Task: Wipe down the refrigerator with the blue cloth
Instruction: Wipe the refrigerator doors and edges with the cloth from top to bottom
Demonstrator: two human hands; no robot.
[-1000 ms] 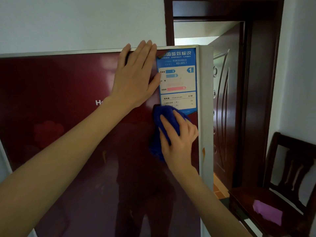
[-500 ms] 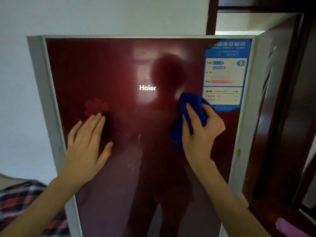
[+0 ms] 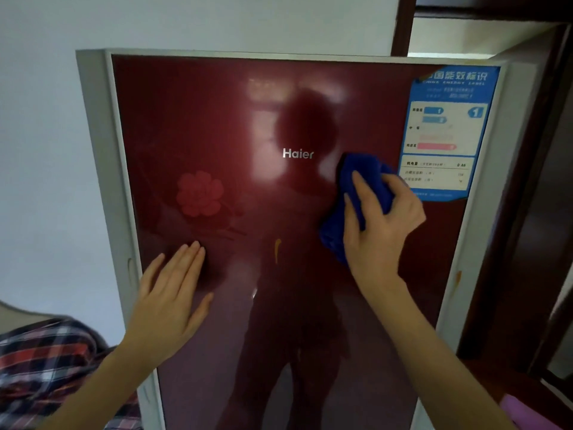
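Right hand (image 3: 379, 231) presses blue cloth (image 3: 356, 197) on refrigerator (image 3: 217, 125); left hand (image 3: 169, 301) flat.

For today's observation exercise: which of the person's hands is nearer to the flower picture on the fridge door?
Left. The left hand lies flat just below the flower picture; the right hand presses the blue cloth well to its right.

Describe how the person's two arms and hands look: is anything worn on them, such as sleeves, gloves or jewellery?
Both arms are bare up to the edge of the picture; no sleeve shows on them. The left hand and the right hand wear no gloves. No ring, watch or bracelet is visible on the fingers or wrists. The fingernails look short and unpainted, though the picture is a little soft.
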